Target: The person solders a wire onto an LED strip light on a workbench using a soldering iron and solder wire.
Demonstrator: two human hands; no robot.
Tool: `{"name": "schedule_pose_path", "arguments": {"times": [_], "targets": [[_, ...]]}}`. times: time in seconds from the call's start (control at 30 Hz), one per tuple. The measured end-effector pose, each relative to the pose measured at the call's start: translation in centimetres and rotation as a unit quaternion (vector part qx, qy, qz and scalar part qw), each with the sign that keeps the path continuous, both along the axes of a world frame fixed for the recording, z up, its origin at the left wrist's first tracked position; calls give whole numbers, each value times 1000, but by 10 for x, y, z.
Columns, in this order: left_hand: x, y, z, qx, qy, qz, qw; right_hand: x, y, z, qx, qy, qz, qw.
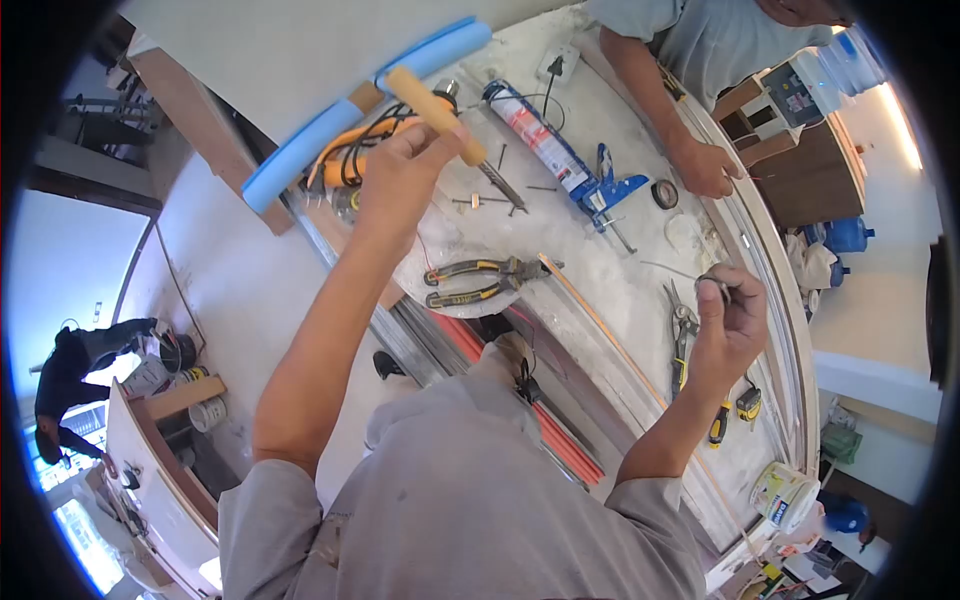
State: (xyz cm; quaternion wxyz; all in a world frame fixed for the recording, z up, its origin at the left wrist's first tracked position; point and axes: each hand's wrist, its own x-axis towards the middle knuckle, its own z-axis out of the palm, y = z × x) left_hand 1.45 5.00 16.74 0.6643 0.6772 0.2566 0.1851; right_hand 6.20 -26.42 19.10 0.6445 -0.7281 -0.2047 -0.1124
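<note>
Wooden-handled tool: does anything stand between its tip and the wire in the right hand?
Nothing visible stands between the tool and the wire; the blue caulking gun near that path appears lower, on the bench.

Upper left of centre, our left hand [402, 178] grips a pale wooden-handled, metal-shafted tool [430, 110]; right of centre, our right hand [728, 328] holds a thin grey wire [668, 267]. Mid-frame, black-and-yellow metal pliers [478, 290] lie on the dusty white surface [605, 285].
</note>
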Motion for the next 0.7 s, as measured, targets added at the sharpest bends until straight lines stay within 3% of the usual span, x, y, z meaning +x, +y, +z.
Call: {"name": "schedule_pose_path", "arguments": {"times": [0.17,0.43,0.53,0.63,0.67,0.7], "targets": [[-4,-1,-13,92,28,9,995,-15,2,-15,-21,114,-35,993],[-16,-2,-33,-79,-45,51,995,13,-10,-104,-38,240,-15,970],[-20,-6,-37,-123,-66,66,988,25,-4,-136,-105,260,-25,960],[-18,-9,-52,-131,-65,53,988,24,3,-137,-272,191,-45,942],[-20,-5,-57,-121,-63,51,989,30,-1,-134,-317,-14,-85,944],[-22,-2,-57,-130,-55,55,989,35,-2,-132,-337,-220,-121,908]]}}
